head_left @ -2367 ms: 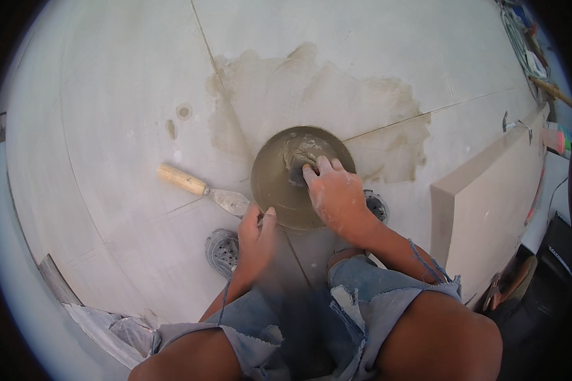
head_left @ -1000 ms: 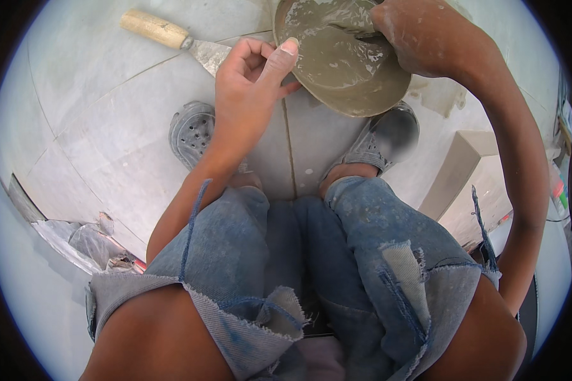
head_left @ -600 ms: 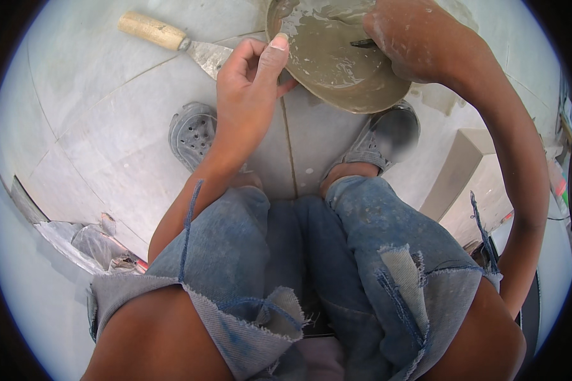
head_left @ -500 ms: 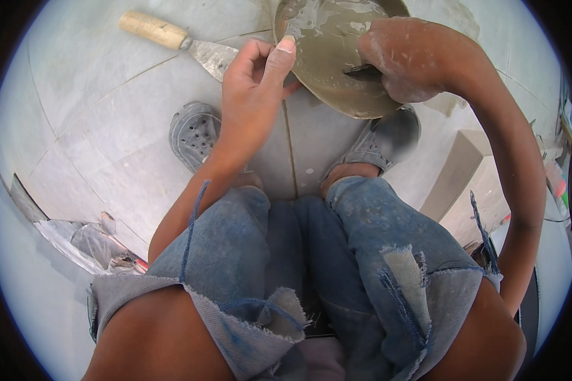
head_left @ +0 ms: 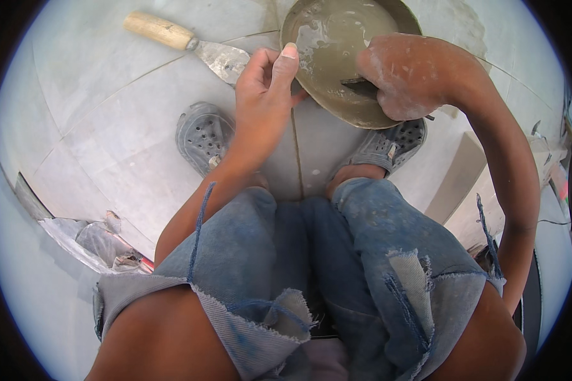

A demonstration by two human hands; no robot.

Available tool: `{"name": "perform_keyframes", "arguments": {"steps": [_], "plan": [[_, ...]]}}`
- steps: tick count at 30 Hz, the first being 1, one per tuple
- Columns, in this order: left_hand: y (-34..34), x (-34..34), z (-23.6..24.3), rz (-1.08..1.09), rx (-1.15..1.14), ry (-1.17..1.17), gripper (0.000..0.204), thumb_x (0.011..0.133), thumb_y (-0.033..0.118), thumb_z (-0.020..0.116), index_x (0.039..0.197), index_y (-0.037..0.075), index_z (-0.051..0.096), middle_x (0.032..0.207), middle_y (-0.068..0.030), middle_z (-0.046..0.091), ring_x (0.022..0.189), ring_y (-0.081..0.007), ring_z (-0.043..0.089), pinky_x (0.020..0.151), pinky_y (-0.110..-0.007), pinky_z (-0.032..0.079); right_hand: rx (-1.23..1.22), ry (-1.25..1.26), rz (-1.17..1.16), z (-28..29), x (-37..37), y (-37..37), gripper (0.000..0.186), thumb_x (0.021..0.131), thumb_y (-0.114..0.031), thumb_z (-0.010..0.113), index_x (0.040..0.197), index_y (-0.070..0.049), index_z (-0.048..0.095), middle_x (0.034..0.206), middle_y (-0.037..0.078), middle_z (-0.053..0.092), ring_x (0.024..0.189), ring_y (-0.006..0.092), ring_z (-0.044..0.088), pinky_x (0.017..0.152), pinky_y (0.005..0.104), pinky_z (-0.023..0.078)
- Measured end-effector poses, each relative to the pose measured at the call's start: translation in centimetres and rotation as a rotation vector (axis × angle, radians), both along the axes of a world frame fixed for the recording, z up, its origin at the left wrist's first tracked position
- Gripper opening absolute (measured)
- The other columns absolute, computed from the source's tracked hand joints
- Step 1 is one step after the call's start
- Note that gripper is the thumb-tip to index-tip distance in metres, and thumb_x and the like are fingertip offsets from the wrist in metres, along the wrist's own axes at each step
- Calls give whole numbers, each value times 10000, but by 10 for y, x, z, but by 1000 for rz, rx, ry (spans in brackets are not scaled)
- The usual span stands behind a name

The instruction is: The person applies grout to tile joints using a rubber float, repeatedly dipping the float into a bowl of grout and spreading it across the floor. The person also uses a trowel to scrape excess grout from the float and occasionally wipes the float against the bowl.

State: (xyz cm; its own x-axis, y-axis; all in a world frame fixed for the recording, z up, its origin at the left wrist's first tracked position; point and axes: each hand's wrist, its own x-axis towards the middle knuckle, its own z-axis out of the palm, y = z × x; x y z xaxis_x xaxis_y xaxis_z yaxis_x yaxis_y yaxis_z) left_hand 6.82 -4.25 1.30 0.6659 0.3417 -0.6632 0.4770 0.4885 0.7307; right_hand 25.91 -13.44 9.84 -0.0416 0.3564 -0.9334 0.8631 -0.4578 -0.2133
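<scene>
A bowl (head_left: 311, 79) of wet grey-brown paste tilts at the top centre, above my right shoe. My left hand (head_left: 265, 79) is closed at its left rim, thumb up along the edge and one fingertip against the lower outer side. Over the bowl's right part, my right hand (head_left: 410, 76) is bent inward in a fist around a dark flat tool (head_left: 360, 86). The tool's tip dips into the paste; its handle is mostly hidden in the fist. Left of my left hand, a putty knife (head_left: 161, 30) with a wooden handle and smeared metal blade lies on the floor.
Pale tiles (head_left: 121, 140) with dark joints make up the floor. My grey clogs (head_left: 202, 136) stand below the bowl. A beige block or tile piece (head_left: 454, 174) sits right of my legs. Crumpled plastic wrapping (head_left: 95, 241) lies at the left, and assorted clutter shows at the right edge.
The whole view has shifted slightly, so the bowl and both hands appear a little lower and further right. My right hand has moved slightly within the bowl, still gripping the dark tool.
</scene>
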Motion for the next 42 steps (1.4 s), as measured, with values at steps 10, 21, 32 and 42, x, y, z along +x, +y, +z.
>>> {"name": "perform_keyframes", "arguments": {"steps": [10,21,32,42], "plan": [[-6,0,10,-66,17,1,415,1142,412,562,1361,63,512,1321,-158,650,1167,-225,690,914,-437,651,714,65,-1287,-40,-17,-71,382,970,-256,694,1204,46,706,918,112,738,734,170,711,719,350,595],[3,1,17,-308,56,-208,730,1160,289,495,1750,55,134,1607,-184,497,1356,-252,612,1023,-392,597,1037,-244,-1627,-69,-65,-51,370,1050,-141,732,1369,37,677,971,31,770,835,25,656,661,212,525],[13,3,10,-386,190,-291,747,1156,252,544,1743,4,155,1569,-162,516,1423,-215,497,1177,-345,405,1110,-41,-1716,-58,-80,-49,309,1069,-58,687,1360,44,694,1150,45,774,983,58,675,827,236,565],[23,4,11,-405,115,-250,828,1148,377,569,1749,19,127,1677,-188,414,1497,-250,448,1223,-366,374,1137,81,-1378,-61,-79,-50,254,1077,-77,655,1311,10,703,1141,69,758,1028,138,676,970,288,532]]}}
